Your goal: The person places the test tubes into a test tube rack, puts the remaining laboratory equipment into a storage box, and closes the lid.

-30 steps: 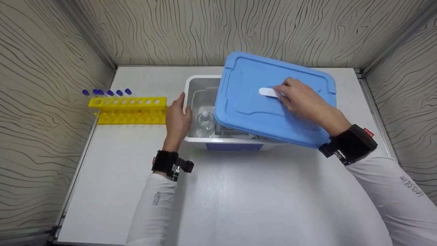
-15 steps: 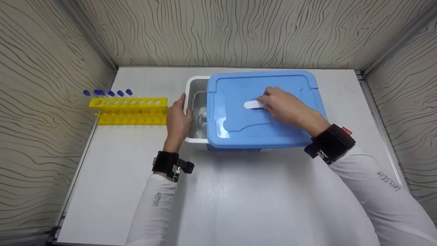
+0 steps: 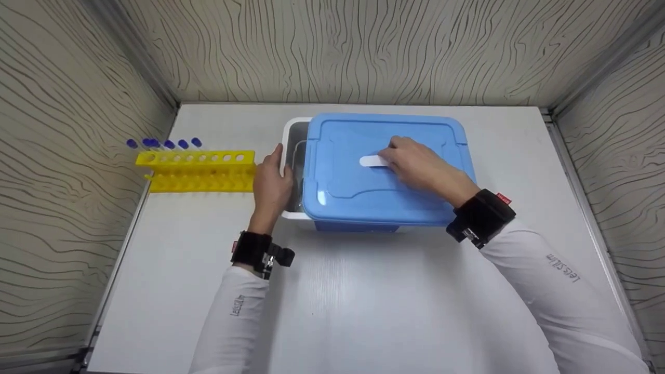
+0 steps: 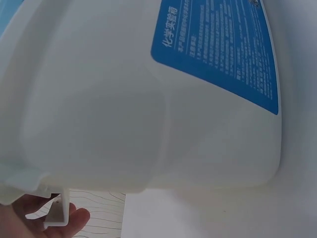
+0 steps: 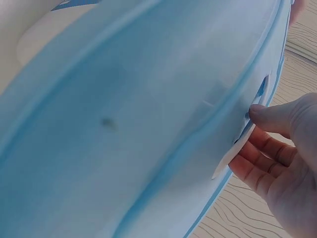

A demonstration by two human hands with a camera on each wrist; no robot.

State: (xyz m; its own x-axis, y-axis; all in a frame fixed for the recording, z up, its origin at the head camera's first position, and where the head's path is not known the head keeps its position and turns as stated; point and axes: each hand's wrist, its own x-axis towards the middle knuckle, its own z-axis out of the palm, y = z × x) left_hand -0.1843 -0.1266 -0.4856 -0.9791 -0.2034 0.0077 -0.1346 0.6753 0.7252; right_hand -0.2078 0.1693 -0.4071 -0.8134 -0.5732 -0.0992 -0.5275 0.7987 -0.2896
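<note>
A blue lid [image 3: 343, 137] lies over most of a white plastic box [image 3: 297, 215], shifted to the right so that a strip of the box's left end shows. The lid's white handle [image 3: 373, 161] is gripped by my right hand [image 3: 418, 165]; in the right wrist view thumb and fingers pinch that handle [image 5: 230, 159]. At the box's left end is my left hand [image 3: 271, 186]. In the left wrist view its fingers [image 4: 77, 223] curl round a white handle piece [image 4: 58, 213] under the rim. The lid hides nearly all of what the box contains.
A yellow test tube rack [image 3: 197, 174] stands left of my left hand. Several tubes with blue caps [image 3: 169, 144] are behind its left part. Patterned panels [image 3: 332, 52] wall in the white table [image 3: 332, 306]. A blue printed label [image 4: 218, 49] is on the box's front.
My right hand has brought the lid leftward and down, squaring it with the box and covering the glass bottle inside. My left hand stays on the box's left end.
</note>
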